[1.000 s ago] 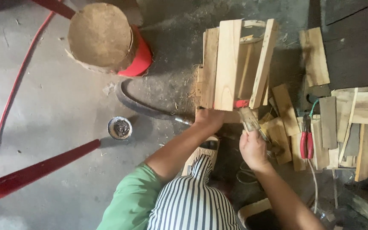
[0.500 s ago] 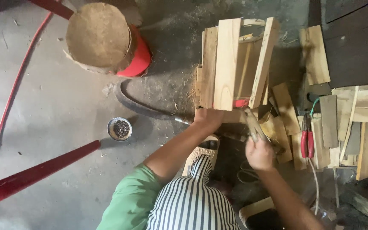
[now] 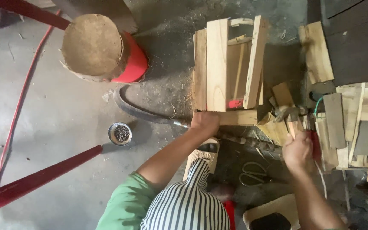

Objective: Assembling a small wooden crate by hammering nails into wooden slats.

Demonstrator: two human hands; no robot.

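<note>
A crate (image 3: 218, 64) of pale wooden slats lies on the concrete floor in front of me. My left hand (image 3: 205, 121) grips its near left corner, on the bottom crosspiece (image 3: 239, 117). My right hand (image 3: 297, 149) is off to the right of the crate, closed around the wooden handle of a hammer (image 3: 288, 114). The hammer's metal head hangs over a heap of wood offcuts (image 3: 277, 127), clear of the crate.
A small round tin of nails (image 3: 120, 133) sits left of my arm. A red bucket with a round brown lid (image 3: 92, 47) stands at the back left. Scissors (image 3: 252, 172), red-handled pliers (image 3: 314, 142), a curved black strip (image 3: 137, 111) and loose boards (image 3: 316, 51) lie around.
My right hand has swung the hammer away from the crate's near edge to the right, over the offcuts. My left hand stays on the crate corner.
</note>
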